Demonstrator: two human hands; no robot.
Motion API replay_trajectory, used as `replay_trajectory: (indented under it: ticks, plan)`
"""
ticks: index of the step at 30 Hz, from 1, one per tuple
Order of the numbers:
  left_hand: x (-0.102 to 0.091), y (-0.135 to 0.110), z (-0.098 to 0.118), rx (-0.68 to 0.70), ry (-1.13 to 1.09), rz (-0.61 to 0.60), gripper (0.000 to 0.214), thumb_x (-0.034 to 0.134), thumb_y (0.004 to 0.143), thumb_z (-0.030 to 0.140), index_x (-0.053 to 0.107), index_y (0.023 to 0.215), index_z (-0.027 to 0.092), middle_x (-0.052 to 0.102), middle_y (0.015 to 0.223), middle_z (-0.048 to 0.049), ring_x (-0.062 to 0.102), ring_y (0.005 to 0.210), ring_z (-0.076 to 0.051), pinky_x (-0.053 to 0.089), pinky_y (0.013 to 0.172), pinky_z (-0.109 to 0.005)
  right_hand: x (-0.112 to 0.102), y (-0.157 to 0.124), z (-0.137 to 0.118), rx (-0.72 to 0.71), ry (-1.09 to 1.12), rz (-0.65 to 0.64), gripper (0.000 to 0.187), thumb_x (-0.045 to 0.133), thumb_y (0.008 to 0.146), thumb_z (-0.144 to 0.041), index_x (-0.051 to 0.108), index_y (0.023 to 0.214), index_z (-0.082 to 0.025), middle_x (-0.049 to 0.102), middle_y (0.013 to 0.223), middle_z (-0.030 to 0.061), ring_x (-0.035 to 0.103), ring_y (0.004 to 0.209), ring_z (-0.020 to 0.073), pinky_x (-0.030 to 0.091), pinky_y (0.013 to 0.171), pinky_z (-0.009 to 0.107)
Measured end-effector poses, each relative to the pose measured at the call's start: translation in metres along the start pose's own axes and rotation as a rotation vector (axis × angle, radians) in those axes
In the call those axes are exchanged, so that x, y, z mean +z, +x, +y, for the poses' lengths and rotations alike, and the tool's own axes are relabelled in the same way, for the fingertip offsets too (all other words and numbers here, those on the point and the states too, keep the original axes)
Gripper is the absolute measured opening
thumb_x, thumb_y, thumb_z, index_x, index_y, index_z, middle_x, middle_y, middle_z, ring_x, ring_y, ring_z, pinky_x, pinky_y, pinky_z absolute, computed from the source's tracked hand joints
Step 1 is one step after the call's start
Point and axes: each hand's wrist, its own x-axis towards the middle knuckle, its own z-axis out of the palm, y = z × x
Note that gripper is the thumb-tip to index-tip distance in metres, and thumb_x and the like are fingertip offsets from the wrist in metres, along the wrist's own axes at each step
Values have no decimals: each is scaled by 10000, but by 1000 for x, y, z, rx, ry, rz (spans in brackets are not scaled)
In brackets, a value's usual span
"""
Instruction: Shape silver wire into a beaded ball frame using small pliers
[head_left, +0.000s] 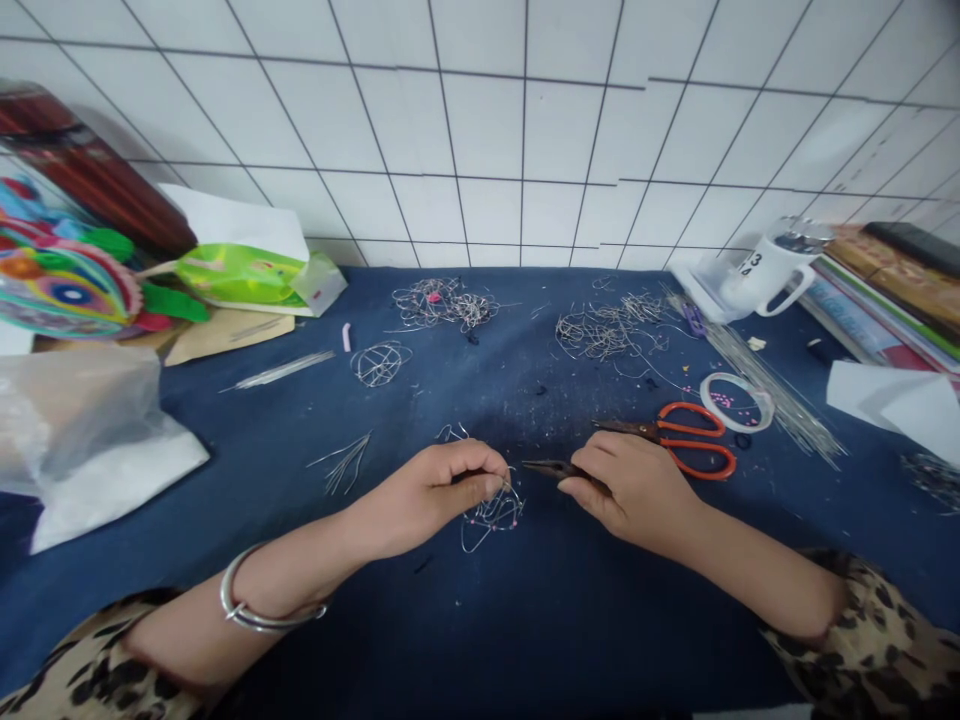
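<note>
Leopard-print fabric sleeves (pixel 877 620) are covering the person's arms at the near edge, above a dark-blue cloth (pixel 525 630). A shiny silver metal bangle (pixel 247 616) is circling the left wrist. Near the centre, the left hand (pixel 431 490) is pinching a small tangle of silver wire dotted with pink beads (pixel 495 515), its thumb and forefinger pressing together on the wire. To the right, the right hand (pixel 634 488) is wrapping its fingers snugly around dark metal pliers (pixel 551 467); their narrow tips are pointing left, close to the tangle, and I cannot tell how far they are parted.

Scissors with orange loop handles (pixel 726 462) are lying along the right hand's far side. Left of centre, loose straight silver wires (pixel 346 463) are fanning out. Farther right, a shallow, round, white-rimmed dish (pixel 767 410) is holding pink beads. Beyond, two heaps of tangled silver wire (pixel 600 332) are spreading left and right. At the far right a white mug (pixel 761 275) is standing. White wall tiles (pixel 480 120) are rising farthest away.
</note>
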Motion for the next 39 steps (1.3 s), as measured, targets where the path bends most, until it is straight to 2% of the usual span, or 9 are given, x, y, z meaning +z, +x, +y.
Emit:
replay_trajectory:
  ticks: [18, 26, 29, 32, 35, 39]
  plan:
    - [5, 0, 4, -92, -59, -40, 207, 429, 866, 311, 560, 813, 159, 468, 676, 22, 400, 601, -105, 336, 573, -230, 3, 0, -12, -85, -96, 29, 370, 382, 880, -458, 599, 814, -166, 531, 763, 58, 454, 722, 170, 338, 683, 310]
    - [6, -2, 6, -114, -127, -58, 192, 438, 856, 301, 559, 811, 159, 478, 681, 14, 410, 616, -112, 341, 582, -236, 3, 0, -10, -4, -12, 19, 381, 374, 889, -450, 612, 813, -162, 549, 740, 49, 501, 709, 148, 359, 646, 271]
    - [5, -2, 5, -112, -175, -33, 175, 445, 853, 282, 562, 807, 160, 477, 686, 15, 419, 634, -112, 345, 598, -239, 0, -1, -6, 30, 36, 46, 369, 387, 887, -438, 609, 810, -154, 556, 748, 51, 511, 724, 145, 373, 666, 269]
    - [5, -3, 5, -115, -218, 9, 158, 451, 848, 259, 561, 795, 158, 467, 680, 21, 410, 634, -108, 336, 601, -237, -5, -1, -7, -31, 47, 76, 351, 408, 877, -437, 612, 823, -157, 562, 782, 57, 509, 746, 154, 374, 693, 285]
    - [6, -3, 5, -118, -208, 27, 162, 454, 847, 260, 557, 777, 157, 449, 664, 28, 391, 617, -103, 323, 585, -232, -5, -1, -10, -84, -3, 52, 348, 407, 875, -445, 617, 827, -171, 554, 770, 51, 494, 727, 157, 362, 682, 294]
    - [7, -2, 7, -128, -170, 29, 186, 443, 857, 284, 557, 777, 161, 444, 657, 30, 380, 599, -102, 317, 572, -230, -3, -2, -14, -64, -82, 4, 364, 373, 886, -449, 613, 821, -184, 538, 743, 44, 471, 699, 158, 343, 657, 299]
